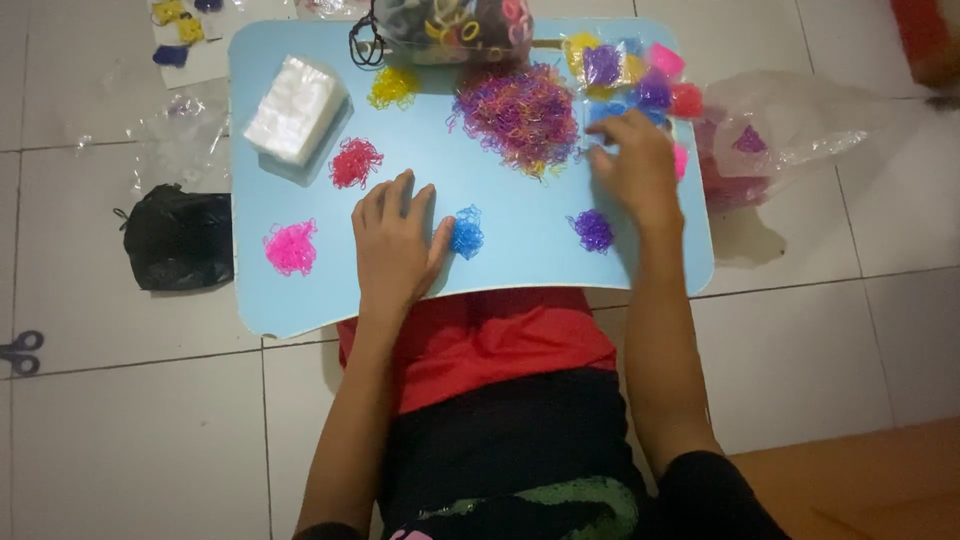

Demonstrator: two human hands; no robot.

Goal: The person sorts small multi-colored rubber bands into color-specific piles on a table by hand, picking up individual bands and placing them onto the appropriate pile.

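Head view, left to right: sorted piles sit apart by colour on the blue tray (300, 290) — pink pile (291, 247) at nine o'clock. Left hand (395, 240) lies flat, fingers spread, thumb touching the blue pile (466, 233), steadying it. Right hand (635, 165), blurred, fingers loosely curled, reaches the mixed heap (520, 112) at one o'clock.

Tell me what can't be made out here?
- Right hand: blurred, so its fingers' grip is unclear.
- Bag of hair ties: cut off by the top edge.
- Scissors: cut off by the left edge.
- Black bag: opaque, contents hidden.
- Tray near edge: hidden behind the left hand.
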